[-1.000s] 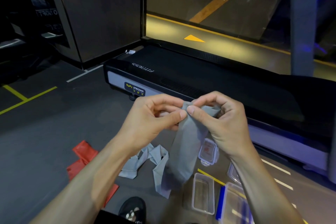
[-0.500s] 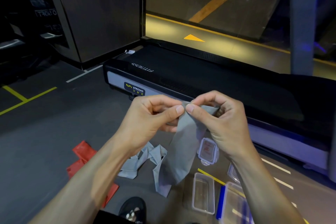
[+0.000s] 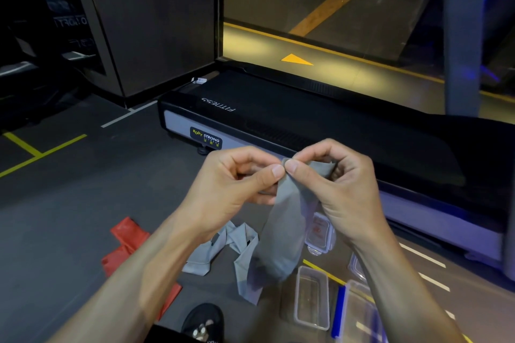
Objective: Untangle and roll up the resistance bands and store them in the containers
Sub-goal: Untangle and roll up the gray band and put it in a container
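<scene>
Grey band hangs from your left hand and right hand, both pinching its top edge; loosen either pinch and it likely drops onto the tangled band below.

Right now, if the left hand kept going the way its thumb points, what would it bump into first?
Almost at once the right hand: the left hand aims its thumb across at it, both pinching the top edge of the hanging grey elastic band.
</scene>
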The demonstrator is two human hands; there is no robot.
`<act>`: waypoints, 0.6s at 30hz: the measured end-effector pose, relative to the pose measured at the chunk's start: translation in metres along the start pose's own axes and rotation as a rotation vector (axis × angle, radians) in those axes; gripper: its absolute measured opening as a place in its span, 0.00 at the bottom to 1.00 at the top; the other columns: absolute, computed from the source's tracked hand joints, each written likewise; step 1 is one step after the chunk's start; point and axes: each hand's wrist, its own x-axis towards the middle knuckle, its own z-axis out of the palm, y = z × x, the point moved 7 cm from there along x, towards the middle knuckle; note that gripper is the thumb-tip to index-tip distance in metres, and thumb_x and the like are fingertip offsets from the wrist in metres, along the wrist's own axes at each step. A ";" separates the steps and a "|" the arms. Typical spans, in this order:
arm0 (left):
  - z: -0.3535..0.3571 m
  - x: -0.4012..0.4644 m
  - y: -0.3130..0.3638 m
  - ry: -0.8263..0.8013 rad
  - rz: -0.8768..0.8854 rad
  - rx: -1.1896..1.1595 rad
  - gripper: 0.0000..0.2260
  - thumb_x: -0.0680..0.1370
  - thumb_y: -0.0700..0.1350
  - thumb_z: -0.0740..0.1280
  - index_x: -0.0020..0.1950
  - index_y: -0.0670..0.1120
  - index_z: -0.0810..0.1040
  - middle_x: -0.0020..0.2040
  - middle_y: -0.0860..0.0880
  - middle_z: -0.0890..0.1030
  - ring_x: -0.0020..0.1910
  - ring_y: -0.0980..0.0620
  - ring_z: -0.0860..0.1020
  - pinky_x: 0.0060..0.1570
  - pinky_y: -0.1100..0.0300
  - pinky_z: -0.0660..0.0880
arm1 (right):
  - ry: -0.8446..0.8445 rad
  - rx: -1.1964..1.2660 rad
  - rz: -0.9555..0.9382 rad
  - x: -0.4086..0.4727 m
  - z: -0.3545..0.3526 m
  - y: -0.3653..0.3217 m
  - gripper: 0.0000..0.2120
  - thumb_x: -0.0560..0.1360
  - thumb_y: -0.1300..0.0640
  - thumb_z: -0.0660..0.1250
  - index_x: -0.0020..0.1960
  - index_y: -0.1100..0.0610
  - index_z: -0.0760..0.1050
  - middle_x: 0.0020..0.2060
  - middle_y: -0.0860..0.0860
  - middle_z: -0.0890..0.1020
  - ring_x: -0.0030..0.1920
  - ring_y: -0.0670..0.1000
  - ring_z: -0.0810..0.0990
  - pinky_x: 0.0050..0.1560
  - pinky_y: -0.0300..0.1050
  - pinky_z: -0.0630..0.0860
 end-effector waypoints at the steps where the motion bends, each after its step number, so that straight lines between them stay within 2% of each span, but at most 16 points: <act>1: 0.000 0.000 0.000 0.000 -0.001 -0.009 0.04 0.72 0.43 0.73 0.45 0.43 0.85 0.37 0.35 0.81 0.38 0.49 0.82 0.38 0.58 0.81 | 0.001 0.001 -0.002 0.000 0.000 0.000 0.05 0.72 0.59 0.78 0.42 0.56 0.83 0.38 0.55 0.85 0.39 0.52 0.81 0.42 0.49 0.77; 4: 0.002 0.000 -0.001 0.000 -0.010 -0.049 0.03 0.72 0.42 0.73 0.43 0.45 0.85 0.34 0.43 0.81 0.35 0.52 0.81 0.36 0.60 0.80 | 0.006 0.018 -0.007 -0.001 -0.001 -0.001 0.06 0.72 0.57 0.78 0.42 0.57 0.82 0.38 0.56 0.85 0.40 0.60 0.82 0.42 0.52 0.78; 7: 0.004 -0.001 -0.001 0.006 -0.024 -0.081 0.02 0.70 0.44 0.74 0.41 0.48 0.86 0.35 0.40 0.78 0.33 0.54 0.79 0.35 0.61 0.79 | 0.003 0.038 -0.004 -0.001 0.000 -0.003 0.07 0.71 0.57 0.78 0.43 0.58 0.82 0.39 0.58 0.84 0.42 0.65 0.82 0.41 0.56 0.79; 9: 0.004 -0.001 -0.001 0.013 -0.041 -0.107 0.03 0.69 0.45 0.74 0.41 0.48 0.86 0.39 0.38 0.75 0.33 0.53 0.79 0.35 0.61 0.80 | -0.008 0.058 -0.002 0.000 0.001 -0.004 0.06 0.70 0.58 0.78 0.43 0.58 0.82 0.40 0.58 0.85 0.41 0.61 0.82 0.42 0.55 0.79; 12: 0.005 -0.001 -0.003 0.016 -0.073 -0.150 0.04 0.69 0.43 0.73 0.41 0.47 0.86 0.37 0.40 0.77 0.33 0.53 0.80 0.34 0.62 0.80 | -0.019 0.082 -0.003 0.000 0.002 -0.005 0.06 0.70 0.58 0.78 0.42 0.57 0.82 0.42 0.56 0.85 0.42 0.52 0.83 0.44 0.49 0.80; 15: 0.004 -0.001 -0.003 0.018 -0.075 -0.157 0.03 0.69 0.43 0.73 0.41 0.46 0.86 0.34 0.43 0.77 0.32 0.54 0.80 0.34 0.62 0.80 | -0.022 0.072 -0.004 0.000 0.003 -0.005 0.06 0.70 0.58 0.77 0.43 0.57 0.82 0.42 0.56 0.86 0.42 0.52 0.84 0.45 0.48 0.81; 18: 0.004 -0.001 -0.002 0.016 -0.062 -0.147 0.03 0.69 0.43 0.73 0.41 0.46 0.86 0.36 0.41 0.76 0.33 0.54 0.80 0.34 0.62 0.79 | -0.021 0.068 -0.005 0.000 0.002 -0.005 0.06 0.70 0.59 0.77 0.43 0.58 0.82 0.42 0.56 0.86 0.42 0.51 0.83 0.44 0.47 0.80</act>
